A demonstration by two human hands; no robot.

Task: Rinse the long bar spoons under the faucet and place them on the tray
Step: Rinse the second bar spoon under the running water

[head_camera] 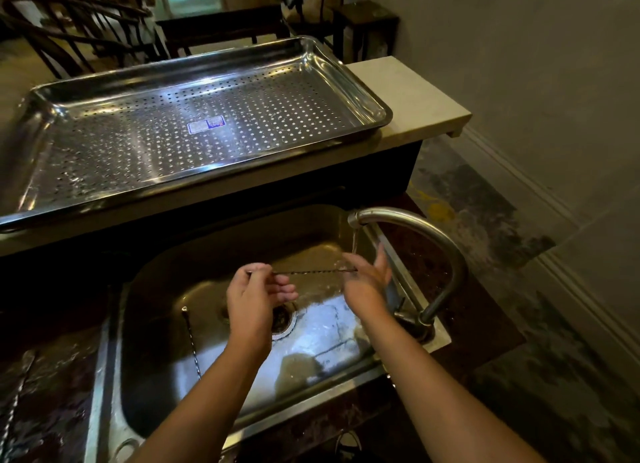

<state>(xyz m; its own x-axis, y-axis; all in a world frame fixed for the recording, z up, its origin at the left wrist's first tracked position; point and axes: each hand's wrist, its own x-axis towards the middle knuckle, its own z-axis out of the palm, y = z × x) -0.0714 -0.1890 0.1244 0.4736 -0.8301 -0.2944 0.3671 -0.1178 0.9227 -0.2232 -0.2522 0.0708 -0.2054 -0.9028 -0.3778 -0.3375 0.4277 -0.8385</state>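
Observation:
A long twisted bar spoon (311,272) lies level over the steel sink (214,244), held at both ends. My left hand (254,291) pinches its left end. My right hand (367,275) cups its right end under the water running from the curved faucet (429,234). A second bar spoon (191,341) lies in the basin left of the drain. Another twisted spoon (15,400) rests on the wet counter at the far left. The perforated steel tray (52,95) sits on the raised ledge behind the sink, with nothing but a sticker in it.
The sink drain (282,319) is below my hands. The dark stone counter (52,376) surrounds the sink. A pale ledge (408,95) carries the tray. A wall stands to the right, and dark wooden chairs (76,19) and a table stand behind the tray.

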